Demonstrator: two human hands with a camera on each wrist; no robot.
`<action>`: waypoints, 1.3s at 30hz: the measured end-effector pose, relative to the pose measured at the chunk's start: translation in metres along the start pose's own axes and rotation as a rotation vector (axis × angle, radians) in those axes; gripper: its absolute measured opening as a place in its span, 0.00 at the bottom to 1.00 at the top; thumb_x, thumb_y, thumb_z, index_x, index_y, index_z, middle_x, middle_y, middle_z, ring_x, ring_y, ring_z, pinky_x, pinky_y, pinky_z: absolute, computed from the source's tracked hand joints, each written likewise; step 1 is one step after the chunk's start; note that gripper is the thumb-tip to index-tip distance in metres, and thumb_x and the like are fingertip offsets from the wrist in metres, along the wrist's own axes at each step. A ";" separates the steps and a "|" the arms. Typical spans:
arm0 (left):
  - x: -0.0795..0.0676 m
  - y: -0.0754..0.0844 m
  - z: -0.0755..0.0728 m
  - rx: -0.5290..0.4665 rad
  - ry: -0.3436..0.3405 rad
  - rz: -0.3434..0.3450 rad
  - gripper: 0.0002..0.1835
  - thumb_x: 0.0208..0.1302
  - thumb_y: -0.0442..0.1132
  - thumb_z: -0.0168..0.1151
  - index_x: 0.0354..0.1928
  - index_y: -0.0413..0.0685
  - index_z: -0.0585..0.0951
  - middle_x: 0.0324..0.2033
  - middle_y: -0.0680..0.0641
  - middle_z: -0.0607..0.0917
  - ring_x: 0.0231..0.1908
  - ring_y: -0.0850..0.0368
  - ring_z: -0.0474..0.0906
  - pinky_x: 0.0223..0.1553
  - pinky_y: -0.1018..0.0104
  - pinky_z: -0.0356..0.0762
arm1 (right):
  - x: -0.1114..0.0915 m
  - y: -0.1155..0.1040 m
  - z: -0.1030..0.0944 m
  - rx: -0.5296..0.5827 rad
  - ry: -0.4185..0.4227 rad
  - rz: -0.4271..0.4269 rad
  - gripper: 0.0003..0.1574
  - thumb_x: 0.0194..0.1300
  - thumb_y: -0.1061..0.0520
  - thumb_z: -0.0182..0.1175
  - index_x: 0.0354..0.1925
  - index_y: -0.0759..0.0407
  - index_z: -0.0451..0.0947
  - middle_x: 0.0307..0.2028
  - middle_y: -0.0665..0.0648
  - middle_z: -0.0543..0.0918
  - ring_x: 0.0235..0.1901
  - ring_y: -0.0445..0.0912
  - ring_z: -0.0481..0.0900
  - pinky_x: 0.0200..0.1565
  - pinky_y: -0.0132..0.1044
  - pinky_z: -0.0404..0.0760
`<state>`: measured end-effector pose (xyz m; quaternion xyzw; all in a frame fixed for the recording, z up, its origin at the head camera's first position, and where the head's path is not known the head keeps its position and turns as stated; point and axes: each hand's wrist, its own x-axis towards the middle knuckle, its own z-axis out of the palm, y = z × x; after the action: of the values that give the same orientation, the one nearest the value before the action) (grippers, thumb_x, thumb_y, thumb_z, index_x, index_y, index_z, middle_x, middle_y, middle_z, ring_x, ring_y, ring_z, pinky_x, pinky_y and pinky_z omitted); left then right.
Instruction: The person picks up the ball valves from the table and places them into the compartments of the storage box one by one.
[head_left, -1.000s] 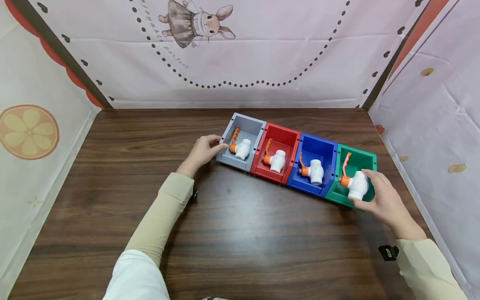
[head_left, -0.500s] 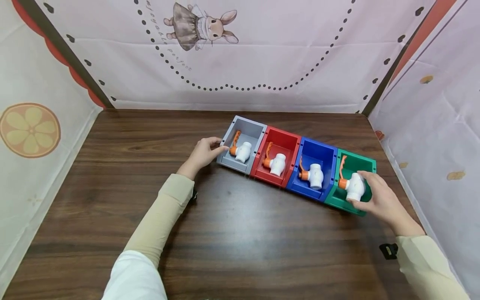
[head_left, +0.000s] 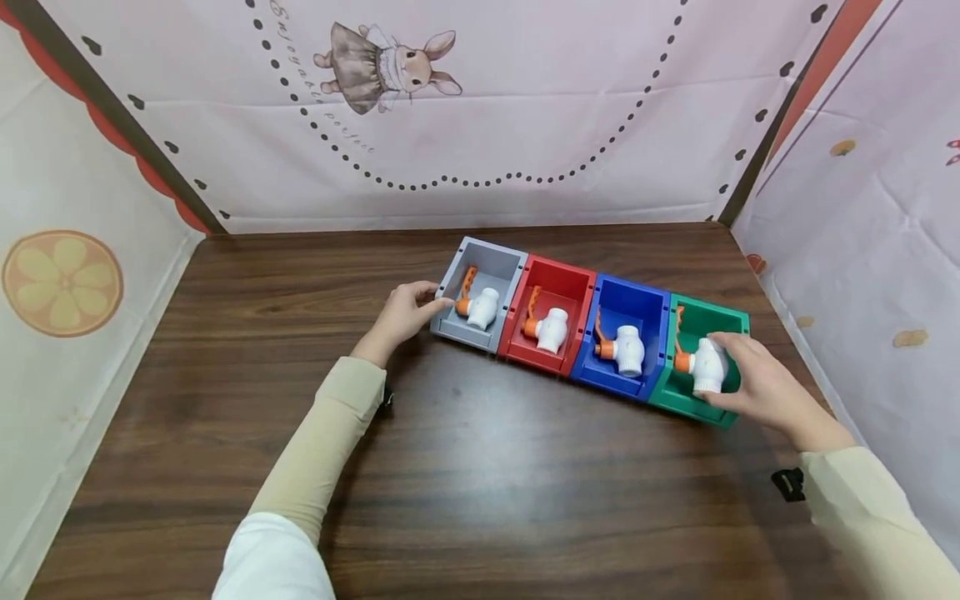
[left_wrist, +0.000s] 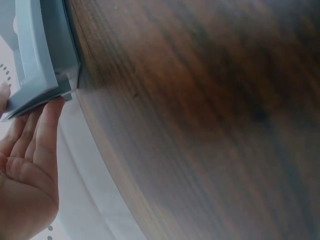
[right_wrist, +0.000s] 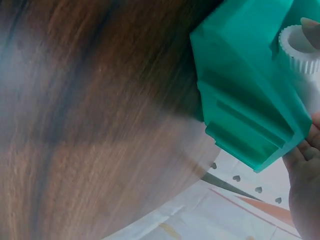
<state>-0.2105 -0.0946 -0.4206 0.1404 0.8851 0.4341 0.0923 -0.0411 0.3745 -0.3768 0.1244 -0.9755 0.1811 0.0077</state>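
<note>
My right hand [head_left: 765,387] pinches a white plastic ball valve [head_left: 707,367] with an orange lever, thumb at its ribbed lower end, a finger at the top end. This valve sits in or just above the green bin [head_left: 690,404]; whether it touches the floor I cannot tell. In the right wrist view, other fingers lie against the outside of the green bin [right_wrist: 240,90]. My left hand [head_left: 401,317] touches the outer side of the grey bin [head_left: 461,333] with straight fingers, thumb at the rim. The grey bin holds a similar ball valve [head_left: 482,308].
Between them stand a red bin [head_left: 528,354] and a blue bin [head_left: 607,379], joined in one slanting row. Ball valves lie in the red one [head_left: 552,331] and the blue one [head_left: 629,351]. The brown wooden table [head_left: 480,467] meets printed cloth walls [head_left: 510,100] behind and at both sides.
The right hand has lowered the ball valve slightly and shifted it left within the green bin. The left hand keeps its place at the grey bin. The head view tilts a little.
</note>
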 end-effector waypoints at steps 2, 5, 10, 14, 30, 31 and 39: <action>0.000 -0.001 -0.001 0.003 0.007 0.000 0.23 0.64 0.49 0.61 0.54 0.40 0.79 0.48 0.41 0.83 0.43 0.51 0.77 0.45 0.56 0.76 | 0.003 0.001 -0.002 -0.006 -0.011 -0.007 0.48 0.43 0.59 0.76 0.57 0.76 0.64 0.52 0.74 0.71 0.49 0.64 0.67 0.47 0.66 0.71; 0.000 -0.002 -0.001 0.005 0.018 0.001 0.23 0.64 0.49 0.61 0.54 0.40 0.79 0.48 0.40 0.83 0.43 0.51 0.77 0.45 0.57 0.76 | 0.008 0.002 -0.005 -0.011 -0.024 -0.016 0.48 0.43 0.58 0.76 0.57 0.76 0.65 0.52 0.74 0.72 0.49 0.64 0.68 0.47 0.65 0.72; 0.004 -0.001 -0.001 0.006 0.031 0.006 0.22 0.64 0.48 0.61 0.54 0.39 0.79 0.46 0.40 0.84 0.42 0.51 0.78 0.44 0.57 0.76 | 0.012 0.003 -0.010 -0.019 -0.042 -0.026 0.48 0.42 0.58 0.76 0.57 0.76 0.65 0.51 0.73 0.73 0.49 0.64 0.68 0.46 0.64 0.72; 0.005 0.000 -0.001 0.009 0.033 0.010 0.22 0.65 0.47 0.61 0.53 0.38 0.79 0.46 0.40 0.84 0.42 0.51 0.78 0.44 0.57 0.76 | 0.014 0.005 -0.012 -0.037 -0.053 -0.038 0.49 0.40 0.57 0.78 0.56 0.75 0.66 0.50 0.73 0.74 0.49 0.64 0.69 0.46 0.62 0.73; 0.005 0.002 0.003 0.027 0.025 0.008 0.22 0.65 0.48 0.61 0.54 0.39 0.79 0.47 0.39 0.84 0.43 0.50 0.78 0.44 0.56 0.77 | 0.022 0.002 -0.018 -0.079 -0.220 0.014 0.49 0.42 0.50 0.77 0.56 0.74 0.68 0.50 0.73 0.75 0.49 0.64 0.72 0.48 0.62 0.74; 0.005 0.002 0.003 0.026 0.024 0.007 0.22 0.65 0.48 0.61 0.54 0.39 0.79 0.47 0.39 0.83 0.43 0.50 0.78 0.44 0.56 0.77 | 0.023 0.002 -0.018 -0.082 -0.225 0.013 0.49 0.42 0.50 0.77 0.56 0.74 0.69 0.50 0.73 0.75 0.49 0.64 0.72 0.47 0.61 0.74; 0.001 0.001 0.002 0.026 0.026 0.000 0.22 0.65 0.48 0.61 0.53 0.39 0.79 0.46 0.40 0.84 0.43 0.50 0.78 0.44 0.56 0.77 | 0.029 0.002 -0.015 -0.121 -0.301 0.039 0.50 0.42 0.47 0.77 0.56 0.74 0.69 0.49 0.73 0.75 0.43 0.61 0.75 0.41 0.57 0.79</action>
<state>-0.2111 -0.0920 -0.4215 0.1361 0.8916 0.4245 0.0791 -0.0704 0.3748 -0.3614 0.1307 -0.9770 0.1013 -0.1344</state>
